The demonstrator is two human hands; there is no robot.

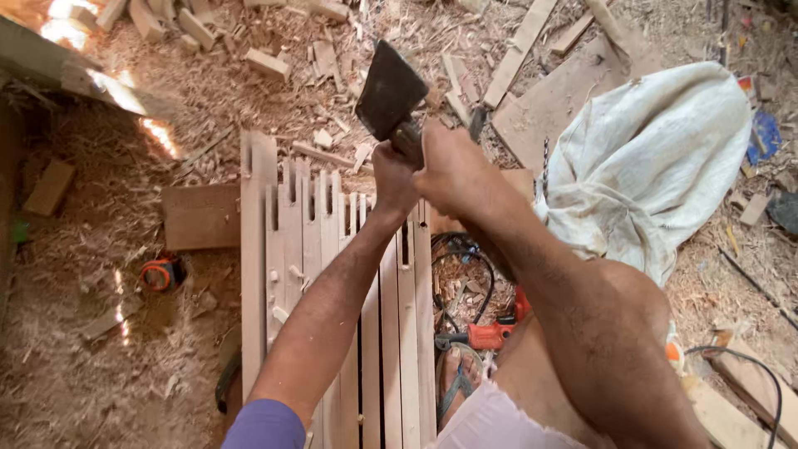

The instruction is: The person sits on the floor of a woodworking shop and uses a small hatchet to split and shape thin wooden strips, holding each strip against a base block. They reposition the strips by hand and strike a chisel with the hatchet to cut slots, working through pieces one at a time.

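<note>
I have one view only, from the head camera: it looks steeply down, close over the pale slotted wooden planks [332, 274] and the sawdust-strewn floor [100, 333].

Woodworking workshop, sawdust-covered floor [100, 349], offcuts [266, 62], planks [519, 50], slotted boards [332, 249], power drill [486, 333]

Hatchet [389, 90]: dark, broad steel head, flat face toward camera, edge pointing up-left, raised above the boards; wooden handle mostly hidden inside both fists. Left hand [392, 179] and right hand [453, 166] wrapped tight around the handle, touching each other, right just beside and slightly above left. Slotted boards [287, 241]: pale planks lying flat side by side on the sawdust floor, long edges touching, narrow slots cut into their far ends, directly under the hands
</note>
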